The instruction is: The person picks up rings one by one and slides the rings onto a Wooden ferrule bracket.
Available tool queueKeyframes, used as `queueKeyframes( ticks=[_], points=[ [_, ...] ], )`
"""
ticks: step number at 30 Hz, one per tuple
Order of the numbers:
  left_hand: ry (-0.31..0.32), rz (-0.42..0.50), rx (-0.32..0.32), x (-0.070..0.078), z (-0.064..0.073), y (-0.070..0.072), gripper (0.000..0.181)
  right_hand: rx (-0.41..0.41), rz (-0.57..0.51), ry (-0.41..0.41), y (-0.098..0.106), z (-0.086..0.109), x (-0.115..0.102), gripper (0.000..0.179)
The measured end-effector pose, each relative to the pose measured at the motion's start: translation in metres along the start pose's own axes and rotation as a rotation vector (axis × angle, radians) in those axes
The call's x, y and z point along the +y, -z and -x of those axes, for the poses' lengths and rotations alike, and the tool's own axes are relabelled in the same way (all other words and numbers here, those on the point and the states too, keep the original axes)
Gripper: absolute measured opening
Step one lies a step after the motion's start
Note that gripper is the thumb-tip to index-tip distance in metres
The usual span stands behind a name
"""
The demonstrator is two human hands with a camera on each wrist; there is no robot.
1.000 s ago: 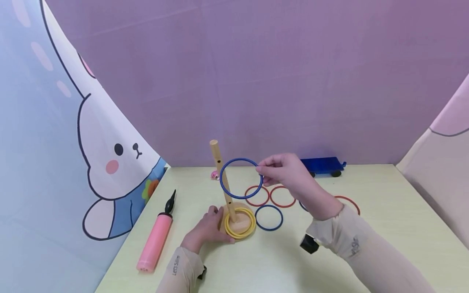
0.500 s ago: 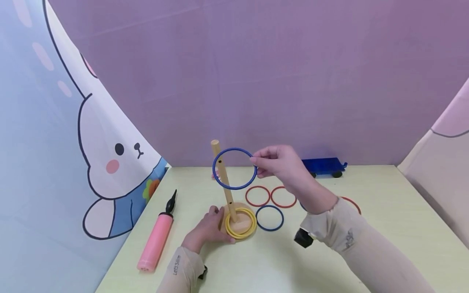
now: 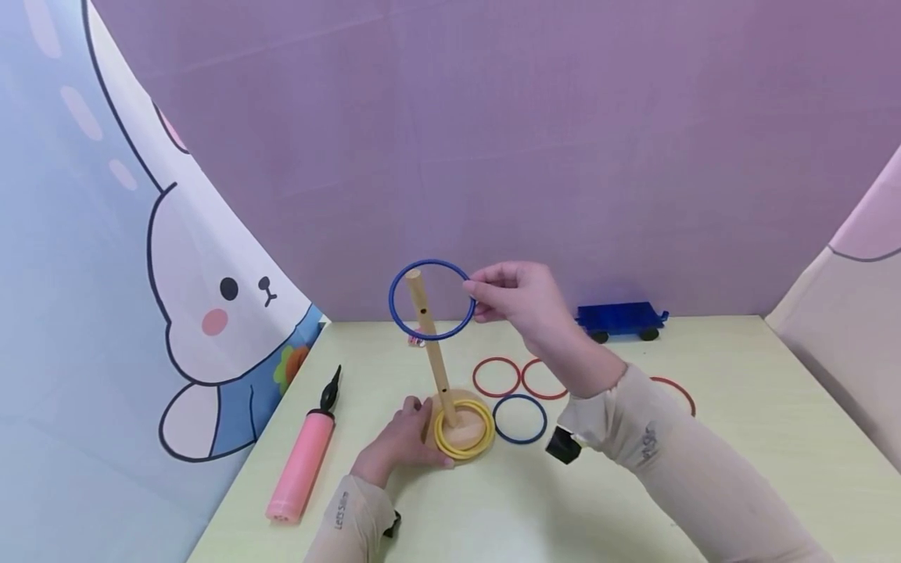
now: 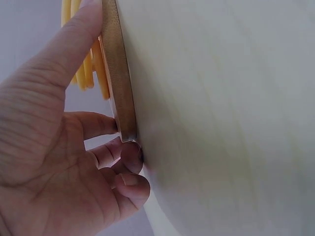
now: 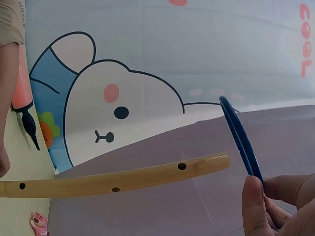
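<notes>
My right hand [image 3: 517,301] pinches a blue ring [image 3: 432,338] between thumb and fingers. In the head view the ring appears around the top of an upright wooden post [image 3: 436,356]. The right wrist view shows that ring [image 5: 238,132] just beyond the post's top end [image 5: 216,162], with a small gap. My left hand [image 3: 400,446] grips the round wooden base [image 3: 463,434], thumb at the near edge and fingers at the left side. Yellow rings [image 3: 486,446] lie around the post's foot. In the left wrist view my thumb and curled fingers meet the base's rim [image 4: 118,83].
A blue ring [image 3: 521,442] and two red rings [image 3: 497,395] lie right of the base. Another red ring [image 3: 686,391] is partly behind my right forearm. A blue toy wagon [image 3: 619,317] stands at the back, a pink hand pump [image 3: 303,469] lies left, and a small pink figure [image 5: 38,223] sits behind the post.
My right hand has moved up and to the left with the blue ring, from beside the post to its top. The left hand has stayed at the base.
</notes>
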State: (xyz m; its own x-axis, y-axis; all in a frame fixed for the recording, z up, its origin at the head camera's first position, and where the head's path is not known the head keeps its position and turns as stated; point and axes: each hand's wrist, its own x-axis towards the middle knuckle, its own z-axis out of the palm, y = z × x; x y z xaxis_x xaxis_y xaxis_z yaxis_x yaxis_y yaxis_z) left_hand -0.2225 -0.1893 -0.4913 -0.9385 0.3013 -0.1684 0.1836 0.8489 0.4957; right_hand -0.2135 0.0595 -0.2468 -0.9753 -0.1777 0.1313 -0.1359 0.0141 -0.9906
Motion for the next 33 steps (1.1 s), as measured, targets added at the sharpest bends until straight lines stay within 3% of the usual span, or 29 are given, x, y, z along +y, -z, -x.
queueKeyframes(
  ticks=[6,18,33],
  points=[
    [0.006,-0.006,-0.001,0.0,-0.001,-0.001,0.119,0.012,-0.075,0.008,-0.003,-0.005,0.002,0.021],
    [0.003,-0.013,0.004,0.001,-0.004,-0.005,0.119,0.076,-0.066,-0.039,0.002,-0.012,0.013,0.021],
    [0.015,-0.017,0.006,0.002,-0.003,-0.006,0.12,0.062,-0.056,-0.107,0.006,-0.012,0.042,0.023]
  ],
)
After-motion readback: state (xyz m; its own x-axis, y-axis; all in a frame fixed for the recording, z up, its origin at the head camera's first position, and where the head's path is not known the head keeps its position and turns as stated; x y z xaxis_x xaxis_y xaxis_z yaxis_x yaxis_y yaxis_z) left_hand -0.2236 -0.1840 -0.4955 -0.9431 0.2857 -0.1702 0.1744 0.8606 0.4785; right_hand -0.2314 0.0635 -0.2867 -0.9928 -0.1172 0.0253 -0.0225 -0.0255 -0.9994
